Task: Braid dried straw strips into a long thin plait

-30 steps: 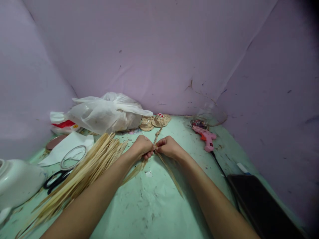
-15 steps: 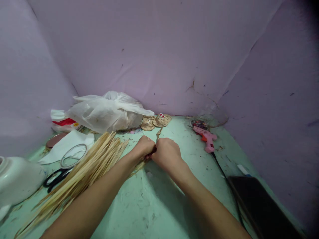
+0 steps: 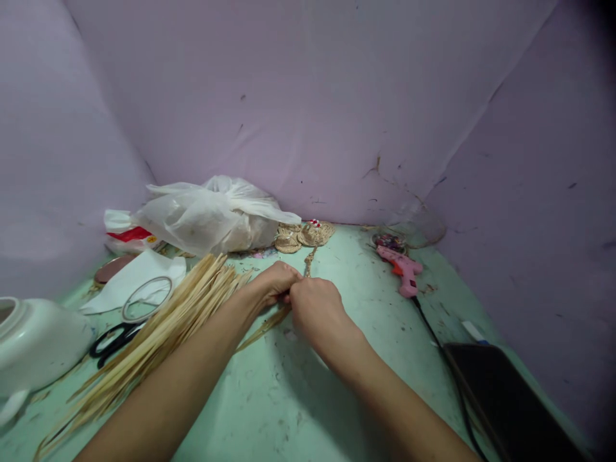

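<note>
Over the middle of the table my left hand (image 3: 280, 280) and my right hand (image 3: 318, 307) are closed close together, knuckles nearly touching. Both grip one narrow braid (image 3: 310, 259) of straw, which runs away from them toward a small woven straw hat (image 3: 315, 235) with red and white beads on it. Loose straw strands (image 3: 264, 329) trail from under my hands toward the lower left. My fingertips and the section of braid inside them are hidden. Left of my left forearm lies a thick bundle of pale straw strips (image 3: 180, 327).
Along the back wall lies a white plastic bag (image 3: 212, 218). At left are black-handled scissors (image 3: 113, 343), a clear ring-shaped roll (image 3: 147, 299), white paper (image 3: 139, 276) and a white jug (image 3: 41, 346). A corded pink glue gun (image 3: 407, 273) and a dark phone-like slab (image 3: 500, 391) occupy the right.
My right hand has dropped slightly nearer me, and my left hand's grip looks a little looser. More of the trailing strands show below them. The whole view has shifted slightly.
</note>
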Available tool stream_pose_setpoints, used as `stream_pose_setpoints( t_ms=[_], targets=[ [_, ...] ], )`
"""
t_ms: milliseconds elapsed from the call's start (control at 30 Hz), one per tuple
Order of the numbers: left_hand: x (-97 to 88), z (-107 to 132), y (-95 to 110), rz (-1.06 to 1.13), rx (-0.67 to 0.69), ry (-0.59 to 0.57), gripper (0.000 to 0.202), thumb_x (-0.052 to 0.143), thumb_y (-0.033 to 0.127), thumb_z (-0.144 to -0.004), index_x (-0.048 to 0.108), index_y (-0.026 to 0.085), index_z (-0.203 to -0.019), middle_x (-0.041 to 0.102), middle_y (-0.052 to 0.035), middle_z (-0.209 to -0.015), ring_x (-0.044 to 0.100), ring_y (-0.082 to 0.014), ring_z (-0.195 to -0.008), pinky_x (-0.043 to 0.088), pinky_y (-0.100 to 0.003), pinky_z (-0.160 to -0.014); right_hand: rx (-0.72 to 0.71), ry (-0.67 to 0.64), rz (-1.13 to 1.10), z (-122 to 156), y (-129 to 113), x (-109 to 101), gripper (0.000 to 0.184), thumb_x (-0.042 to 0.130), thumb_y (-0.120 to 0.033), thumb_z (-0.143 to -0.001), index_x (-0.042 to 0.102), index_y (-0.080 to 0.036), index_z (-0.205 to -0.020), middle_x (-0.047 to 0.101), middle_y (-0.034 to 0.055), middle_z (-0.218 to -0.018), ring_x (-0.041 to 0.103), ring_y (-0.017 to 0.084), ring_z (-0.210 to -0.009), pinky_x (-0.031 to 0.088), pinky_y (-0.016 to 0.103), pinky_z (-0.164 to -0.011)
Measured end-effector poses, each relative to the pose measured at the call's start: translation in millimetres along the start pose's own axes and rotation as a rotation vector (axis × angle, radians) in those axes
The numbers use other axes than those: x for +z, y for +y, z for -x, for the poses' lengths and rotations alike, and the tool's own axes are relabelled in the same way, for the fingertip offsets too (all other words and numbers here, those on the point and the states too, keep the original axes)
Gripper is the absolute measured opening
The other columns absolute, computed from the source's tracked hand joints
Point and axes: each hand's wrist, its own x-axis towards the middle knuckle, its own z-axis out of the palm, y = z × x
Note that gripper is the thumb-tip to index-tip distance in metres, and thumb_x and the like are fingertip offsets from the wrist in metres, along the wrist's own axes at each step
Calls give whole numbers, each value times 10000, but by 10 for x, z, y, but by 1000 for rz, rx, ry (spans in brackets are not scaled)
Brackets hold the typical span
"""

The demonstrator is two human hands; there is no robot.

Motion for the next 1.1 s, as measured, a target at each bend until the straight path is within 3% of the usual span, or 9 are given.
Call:
stream_pose_setpoints(
  t_ms=[200, 300, 433, 500, 567, 667, 733, 933, 1100],
  targets=[
    [-16, -30, -44, 23, 47, 6, 111, 415, 68, -494, 434, 138, -411, 368, 50, -315, 357, -63, -332, 277, -175, -355, -24, -40, -13, 4, -19, -16, 166, 541, -152, -710, 661, -117, -820, 648, 156, -785, 601, 211, -809, 412, 254, -672],
    [-26, -19, -25, -12, 27, 13, 129, 422, 69, -495, 408, 140, -389, 361, 44, -293, 330, -55, -292, 218, -169, -319, 4, -27, -115, 8, 144, -74, 143, 589, -217, -674, 664, -140, -769, 644, 115, -712, 595, 195, -753, 403, 243, -636],
    [-57, -21, -13, -3, 1, -59, 97, 477, 107, -518, 454, 128, -426, 414, 29, -327, 336, -49, -289, 210, -169, -300, 167, 124, -528, -72, 583, -134, 249, 548, -376, -702, 633, -146, -657, 602, 62, -584, 561, 154, -597, 388, 228, -529],
    [-75, -30, -17, 8, 13, -85, 69, 498, 136, -533, 486, 123, -467, 433, 29, -349, 344, -46, -297, 220, -167, -300, 319, 176, -794, -139, 725, -101, 238, 515, -335, -733, 610, -127, -668, 591, 61, -573, 545, 131, -546, 396, 221, -507],
    [-88, -40, -22, 22, 20, -100, 55, 501, 148, -540, 500, 120, -493, 439, 32, -362, 349, -43, -303, 218, -164, -300, 423, 32, -1017, -192, 741, -29, 169, 531, -252, -719, 577, -110, -640, 572, 59, -540, 531, 121, -495, 414, 229, -497],
    [-104, -53, -30, 55, 32, -117, 38, 500, 148, -538, 512, 119, -516, 436, 38, -367, 349, -39, -308, 208, -160, -298, 362, -234, -1282, -221, 613, 82, 32, 524, -117, -674, 538, -111, -646, 552, 28, -513, 526, 113, -473, 450, 250, -520],
    [-111, -59, -32, 71, 37, -130, 37, 499, 146, -534, 522, 118, -529, 442, 39, -371, 347, -38, -306, 205, -160, -298, 306, -315, -1380, -214, 533, 123, 98, 498, -37, -627, 522, -116, -679, 538, 1, -503, 531, 111, -479, 461, 256, -541],
    [-99, -37, -11, 56, 31, -139, 40, 502, 141, -529, 525, 110, -519, 462, 26, -386, 356, -38, -306, 202, -159, -299, 252, -319, -1362, -214, 525, 156, 199, 407, 33, -535, 500, -122, -619, 457, -36, -458, 419, 64, -395, 347, 175, -411],
    [-91, -45, -19, 34, 30, -113, 47, 495, 140, -543, 502, 117, -503, 432, 32, -361, 339, -41, -292, 200, -163, -296, 291, -229, -1271, -266, 522, 187, 108, 447, -61, -630, 503, -119, -557, 385, -43, -430, 304, 41, -368, 187, 167, -344]
  ],
)
